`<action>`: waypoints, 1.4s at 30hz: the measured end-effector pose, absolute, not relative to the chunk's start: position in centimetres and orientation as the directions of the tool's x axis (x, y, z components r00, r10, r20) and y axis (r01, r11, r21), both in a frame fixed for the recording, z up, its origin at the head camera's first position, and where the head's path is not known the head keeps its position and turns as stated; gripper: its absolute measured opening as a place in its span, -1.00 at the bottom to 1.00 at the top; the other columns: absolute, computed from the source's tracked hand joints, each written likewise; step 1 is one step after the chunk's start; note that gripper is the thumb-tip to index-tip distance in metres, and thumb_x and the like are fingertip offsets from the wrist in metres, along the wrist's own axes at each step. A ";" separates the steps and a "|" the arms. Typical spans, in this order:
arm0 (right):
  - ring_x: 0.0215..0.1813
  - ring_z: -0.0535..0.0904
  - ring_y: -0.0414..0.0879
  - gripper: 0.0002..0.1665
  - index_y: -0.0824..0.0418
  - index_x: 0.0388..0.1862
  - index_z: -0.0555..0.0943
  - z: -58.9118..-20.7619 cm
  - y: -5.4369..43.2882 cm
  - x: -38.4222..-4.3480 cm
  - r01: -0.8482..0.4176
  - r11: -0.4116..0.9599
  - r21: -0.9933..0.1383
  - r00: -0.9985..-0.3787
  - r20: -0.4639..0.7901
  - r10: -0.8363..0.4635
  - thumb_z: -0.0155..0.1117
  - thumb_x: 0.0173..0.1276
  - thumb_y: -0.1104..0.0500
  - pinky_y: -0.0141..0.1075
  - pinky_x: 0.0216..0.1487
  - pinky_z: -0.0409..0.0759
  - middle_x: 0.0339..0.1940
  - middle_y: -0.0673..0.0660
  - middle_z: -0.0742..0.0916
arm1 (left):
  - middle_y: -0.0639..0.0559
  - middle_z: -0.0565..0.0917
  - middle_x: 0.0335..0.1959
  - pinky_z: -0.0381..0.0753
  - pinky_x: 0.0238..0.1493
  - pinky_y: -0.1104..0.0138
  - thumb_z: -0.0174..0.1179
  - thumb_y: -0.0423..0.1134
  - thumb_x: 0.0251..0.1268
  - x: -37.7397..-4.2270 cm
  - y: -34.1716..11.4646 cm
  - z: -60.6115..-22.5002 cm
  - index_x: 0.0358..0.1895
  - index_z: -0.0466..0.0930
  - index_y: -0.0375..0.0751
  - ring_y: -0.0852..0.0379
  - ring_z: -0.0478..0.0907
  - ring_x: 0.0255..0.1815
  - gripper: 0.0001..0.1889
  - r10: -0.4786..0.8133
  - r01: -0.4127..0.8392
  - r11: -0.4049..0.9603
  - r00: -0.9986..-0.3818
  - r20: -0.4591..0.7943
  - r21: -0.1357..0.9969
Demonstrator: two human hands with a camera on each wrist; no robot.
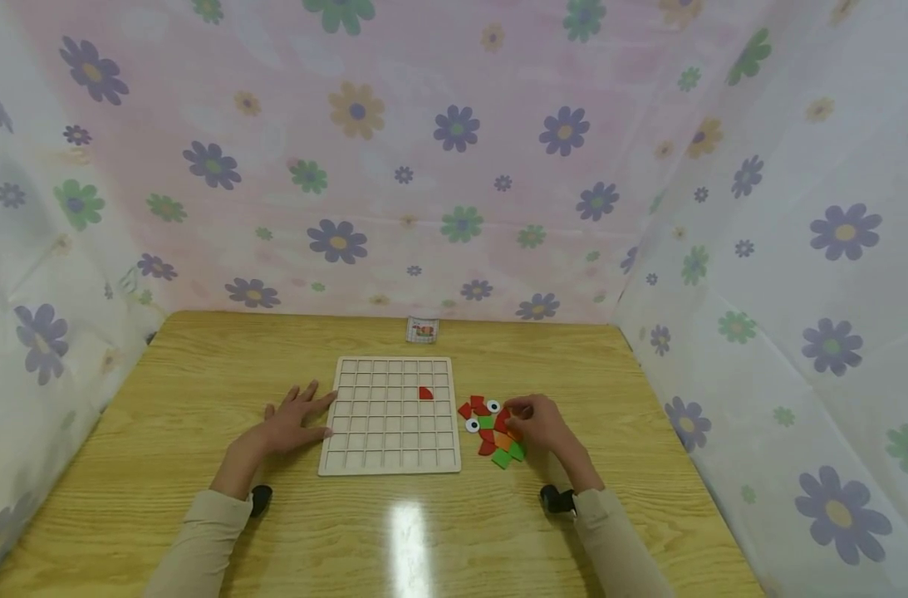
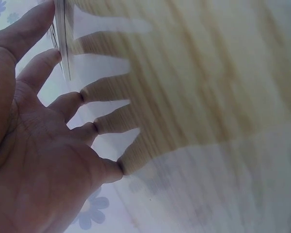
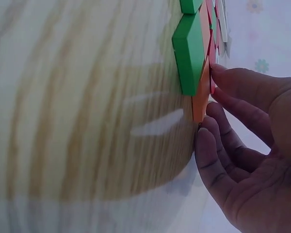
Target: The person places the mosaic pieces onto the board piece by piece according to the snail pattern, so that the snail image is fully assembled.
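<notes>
A pale wooden grid board [image 1: 386, 468] lies on the table with one red quarter-round piece [image 1: 425, 394] in a cell at its upper right. My left hand [image 1: 287, 425] rests at the board's left edge, fingers spread, thumb and index fingertips against the rim. In the left wrist view the other fingertips of the left hand [image 2: 48, 131] touch the tabletop. Right of the board, my right hand [image 1: 539, 423] pinches a red piece [image 1: 502, 420] at the pile between thumb and index finger. The right wrist view shows the other fingers of the right hand [image 3: 252, 160] curled by an orange piece [image 3: 199, 104].
Around the right fingertips lie several red pieces, green squares [image 1: 502, 458], orange pieces and two white eye discs [image 1: 472, 425]. A small printed picture card [image 1: 422, 330] lies behind the board. Flowered curtains [image 1: 394, 199] enclose the wooden table [image 1: 334, 531] at the back and sides.
</notes>
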State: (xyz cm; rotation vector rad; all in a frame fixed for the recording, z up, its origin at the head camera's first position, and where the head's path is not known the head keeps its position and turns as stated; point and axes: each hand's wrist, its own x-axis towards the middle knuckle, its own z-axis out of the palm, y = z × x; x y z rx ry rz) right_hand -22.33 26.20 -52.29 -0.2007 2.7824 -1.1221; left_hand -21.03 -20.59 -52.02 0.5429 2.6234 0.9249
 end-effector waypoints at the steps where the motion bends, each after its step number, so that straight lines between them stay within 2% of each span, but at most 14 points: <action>1: -0.09 0.67 0.02 -0.73 0.31 0.03 0.75 -52.3 26.1 -22.4 -0.069 0.717 -0.694 -0.982 -0.078 -0.171 0.37 0.37 0.32 -0.05 -0.02 0.66 -0.07 0.22 0.77 | -0.56 -0.10 0.59 -0.32 0.22 -0.65 0.25 -0.03 0.45 -21.0 -20.6 -52.0 0.56 0.22 -0.29 -0.66 -0.31 0.54 -0.25 0.446 0.250 0.719 -0.881 -0.156 0.648; 8: -0.14 0.67 -0.02 -0.80 0.27 -0.05 0.78 -52.4 26.0 -22.6 -0.076 0.722 -0.688 -0.982 -0.072 -0.173 0.36 0.38 0.32 -0.10 -0.07 0.67 -0.12 0.17 0.79 | -0.56 -0.09 0.58 -0.30 0.21 -0.66 0.26 -0.03 0.45 -21.1 -20.7 -52.3 0.56 0.22 -0.29 -0.67 -0.30 0.54 -0.25 0.449 0.259 0.717 -0.882 -0.145 0.647; 19: -0.14 0.68 0.05 -0.73 0.36 0.02 0.74 -52.3 25.7 -22.8 -0.088 0.751 -0.655 -0.986 -0.050 -0.160 0.28 0.38 0.42 -0.08 -0.08 0.68 -0.13 0.23 0.79 | -0.56 -0.08 0.58 -0.29 0.20 -0.66 0.26 -0.02 0.44 -21.1 -20.6 -52.4 0.56 0.23 -0.28 -0.67 -0.29 0.54 -0.25 0.445 0.263 0.723 -0.884 -0.140 0.639; 24: -0.09 0.68 0.08 -0.67 0.34 0.08 0.74 -52.2 25.8 -22.8 -0.085 0.764 -0.639 -0.987 -0.048 -0.150 0.26 0.37 0.44 -0.05 -0.05 0.68 -0.06 0.25 0.78 | -0.56 -0.09 0.59 -0.29 0.20 -0.66 0.26 -0.02 0.44 -21.1 -20.6 -52.4 0.56 0.22 -0.28 -0.67 -0.29 0.54 -0.25 0.443 0.259 0.725 -0.884 -0.146 0.638; 27: -0.11 0.68 0.05 -0.69 0.34 0.09 0.73 -52.1 25.6 -22.8 -0.081 0.757 -0.649 -0.986 -0.059 -0.156 0.31 0.39 0.37 -0.07 -0.07 0.68 -0.06 0.23 0.78 | -0.55 -0.08 0.58 -0.27 0.20 -0.67 0.26 -0.02 0.44 -21.1 -20.6 -52.3 0.56 0.23 -0.28 -0.67 -0.27 0.54 -0.25 0.439 0.258 0.731 -0.887 -0.144 0.632; 31: -0.23 0.66 -0.05 -0.70 0.35 0.05 0.75 -52.0 25.4 -23.0 -0.090 0.749 -0.656 -0.985 -0.055 -0.166 0.41 0.35 0.31 -0.16 -0.18 0.67 -0.18 0.17 0.77 | -0.55 -0.08 0.58 -0.28 0.20 -0.66 0.26 -0.03 0.44 -21.1 -20.6 -52.3 0.56 0.22 -0.28 -0.67 -0.28 0.54 -0.25 0.436 0.258 0.731 -0.889 -0.142 0.632; 42: -0.31 0.61 -0.08 -0.81 0.31 -0.11 0.77 -52.1 24.9 -23.6 -0.102 0.779 -0.619 -0.986 -0.040 -0.160 0.45 0.30 0.33 -0.20 -0.25 0.62 -0.30 0.12 0.73 | -0.54 -0.09 0.59 -0.28 0.21 -0.66 0.26 -0.01 0.44 -21.1 -20.5 -52.3 0.57 0.22 -0.26 -0.66 -0.28 0.55 -0.24 0.433 0.248 0.731 -0.889 -0.151 0.636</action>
